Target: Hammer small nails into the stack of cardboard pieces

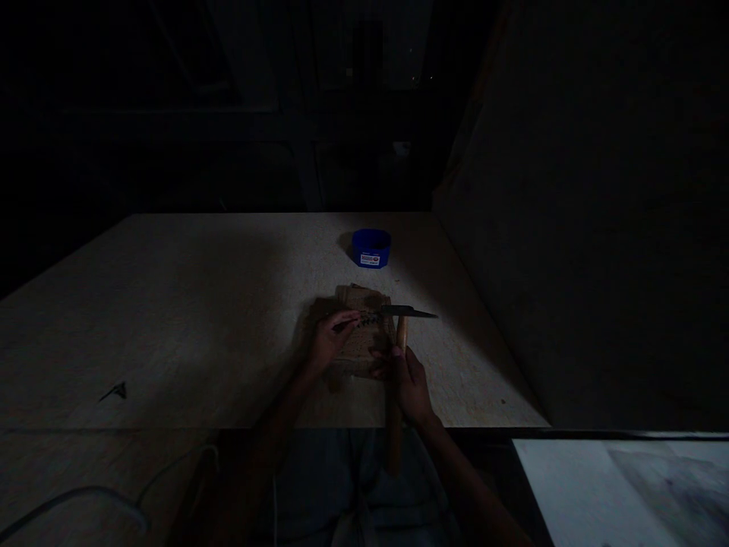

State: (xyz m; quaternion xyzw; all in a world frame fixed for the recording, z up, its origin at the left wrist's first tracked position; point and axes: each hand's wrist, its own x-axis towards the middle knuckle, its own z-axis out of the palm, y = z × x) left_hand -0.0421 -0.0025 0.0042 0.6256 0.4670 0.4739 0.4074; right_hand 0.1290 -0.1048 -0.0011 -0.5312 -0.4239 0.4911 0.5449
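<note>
The scene is very dark. A small wooden block (360,351) lies on a light worktable (199,319). My left hand (329,338) rests on the block and pinches a thin dark nail-like piece (356,322) against its top. My right hand (408,384) is closed round the wooden handle of a hammer (399,346). The hammer's dark metal head (407,311) lies across the block's far right corner, close to the pinched piece.
A round blue tub (370,248) with a label stands farther back on the table. A tall board (569,266) leans along the right. A pale sheet (620,486) sits at lower right, a cable (80,501) at lower left, a dark mark (117,391) at left.
</note>
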